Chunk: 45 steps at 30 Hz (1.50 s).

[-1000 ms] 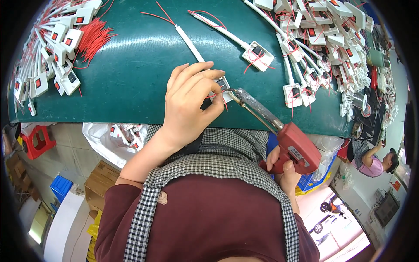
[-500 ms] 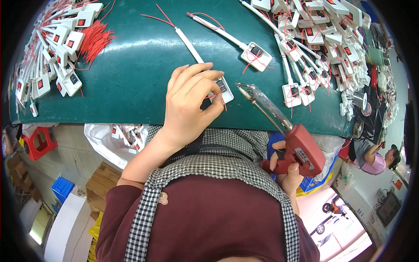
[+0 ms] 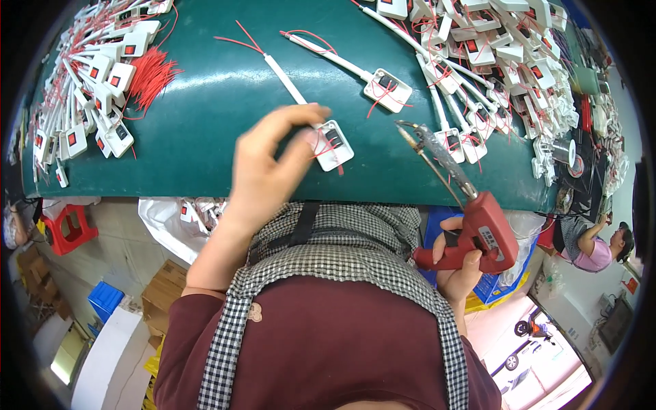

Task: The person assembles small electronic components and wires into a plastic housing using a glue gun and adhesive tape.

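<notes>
My right hand (image 3: pixel 459 275) is wrapped round the grip of a red soldering gun (image 3: pixel 488 236). The gun's long metal barrel slants up and left, its tip above the green table and to the right of a white switch housing (image 3: pixel 335 158). That housing lies open side up, with a black switch and thin red wires inside; its white tube points away with two red wires at the far end. My left hand (image 3: pixel 263 164), slightly blurred, is at the housing's left edge, thumb and fingers apart. Whether the thumb touches the housing or a wire is unclear.
A similar wired housing (image 3: pixel 388 91) lies beyond. White switch housings pile up at right (image 3: pixel 516 68) and left (image 3: pixel 102 75), beside a bundle of red wires (image 3: pixel 152 78). A solder spool (image 3: pixel 564 152) stands at right. The table (image 3: pixel 205 164) ends just before my apron.
My left hand has moved left and its fingers have come off the housing's middle, uncovering the switch. The soldering gun has shifted slightly right, still in my right hand.
</notes>
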Motion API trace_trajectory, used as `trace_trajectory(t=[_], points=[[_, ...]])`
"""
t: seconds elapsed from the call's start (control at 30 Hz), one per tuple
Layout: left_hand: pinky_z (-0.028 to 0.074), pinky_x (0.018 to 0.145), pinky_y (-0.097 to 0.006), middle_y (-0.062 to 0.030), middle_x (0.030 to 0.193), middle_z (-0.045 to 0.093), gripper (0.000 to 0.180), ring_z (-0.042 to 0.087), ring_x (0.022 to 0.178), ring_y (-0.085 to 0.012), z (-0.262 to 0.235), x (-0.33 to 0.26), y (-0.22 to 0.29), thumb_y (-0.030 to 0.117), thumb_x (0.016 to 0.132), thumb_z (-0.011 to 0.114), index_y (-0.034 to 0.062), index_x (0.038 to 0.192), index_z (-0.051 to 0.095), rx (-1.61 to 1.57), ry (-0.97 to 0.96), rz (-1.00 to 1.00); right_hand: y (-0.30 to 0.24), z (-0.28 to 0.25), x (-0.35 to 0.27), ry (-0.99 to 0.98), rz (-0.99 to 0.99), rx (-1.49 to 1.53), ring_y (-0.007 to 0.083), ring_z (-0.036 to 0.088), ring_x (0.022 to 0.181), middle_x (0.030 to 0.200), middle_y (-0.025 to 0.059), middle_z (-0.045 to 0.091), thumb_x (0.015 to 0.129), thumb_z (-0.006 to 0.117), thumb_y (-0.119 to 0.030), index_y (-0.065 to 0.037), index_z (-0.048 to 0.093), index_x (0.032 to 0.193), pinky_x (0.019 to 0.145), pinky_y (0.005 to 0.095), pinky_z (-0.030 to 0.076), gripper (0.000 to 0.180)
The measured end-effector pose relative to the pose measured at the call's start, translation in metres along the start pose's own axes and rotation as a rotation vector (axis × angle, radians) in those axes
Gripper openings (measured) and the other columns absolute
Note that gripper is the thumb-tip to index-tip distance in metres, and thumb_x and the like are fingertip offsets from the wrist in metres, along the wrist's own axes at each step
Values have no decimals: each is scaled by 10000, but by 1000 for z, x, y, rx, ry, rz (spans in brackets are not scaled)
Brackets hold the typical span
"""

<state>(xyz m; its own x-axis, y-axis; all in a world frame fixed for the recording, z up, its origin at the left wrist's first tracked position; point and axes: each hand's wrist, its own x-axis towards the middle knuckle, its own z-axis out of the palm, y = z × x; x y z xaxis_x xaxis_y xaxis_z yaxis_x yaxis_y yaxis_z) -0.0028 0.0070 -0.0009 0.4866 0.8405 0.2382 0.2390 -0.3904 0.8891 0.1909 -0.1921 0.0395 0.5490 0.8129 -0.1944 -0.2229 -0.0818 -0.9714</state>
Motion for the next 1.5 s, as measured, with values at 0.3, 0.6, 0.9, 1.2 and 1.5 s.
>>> trace_trajectory(t=[0.3, 0.6, 0.9, 1.2, 1.5], points=[[437, 826, -371, -94, 1158, 511, 440, 512, 975, -285, -12, 53, -7, -57, 686, 535, 71, 1106, 546, 554, -385, 332, 7, -19, 11, 85, -215, 10, 121, 482, 550, 996, 161, 534, 877, 475, -448, 26, 326, 1241, 455, 210, 384, 616], [461, 711, -367, -120, 945, 510, 202, 539, 876, -285, 6, 115, 10, 46, 728, 486, 39, 929, 514, 733, -430, 640, -16, -34, -6, 197, -302, 212, 162, 507, 551, 1006, 185, 535, 876, 531, -323, -10, 354, 1233, 458, 264, 431, 507], [453, 728, -330, -59, 915, 508, 208, 517, 877, -226, 5, 109, 5, 88, 705, 543, 73, 909, 510, 826, -520, 709, 5, -47, -13, 196, -299, 407, 187, 533, 569, 1008, 217, 554, 871, 542, -200, -7, 400, 1207, 499, 269, 447, 412], [435, 823, -374, -101, 1006, 528, 341, 502, 997, -308, -24, 172, 1, 0, 628, 612, 68, 943, 503, 813, -190, 701, 0, -56, 0, 203, -408, 247, 168, 486, 583, 1015, 180, 522, 937, 402, -260, -47, 335, 1243, 479, 259, 421, 380], [351, 988, -355, -157, 1282, 437, 538, 409, 1196, -318, 26, 242, -39, -18, 620, 628, 66, 1139, 514, 491, -264, 613, 9, -49, -9, 219, -340, 250, 152, 483, 543, 1002, 159, 527, 950, 371, -276, -27, 322, 1246, 458, 244, 402, 390]])
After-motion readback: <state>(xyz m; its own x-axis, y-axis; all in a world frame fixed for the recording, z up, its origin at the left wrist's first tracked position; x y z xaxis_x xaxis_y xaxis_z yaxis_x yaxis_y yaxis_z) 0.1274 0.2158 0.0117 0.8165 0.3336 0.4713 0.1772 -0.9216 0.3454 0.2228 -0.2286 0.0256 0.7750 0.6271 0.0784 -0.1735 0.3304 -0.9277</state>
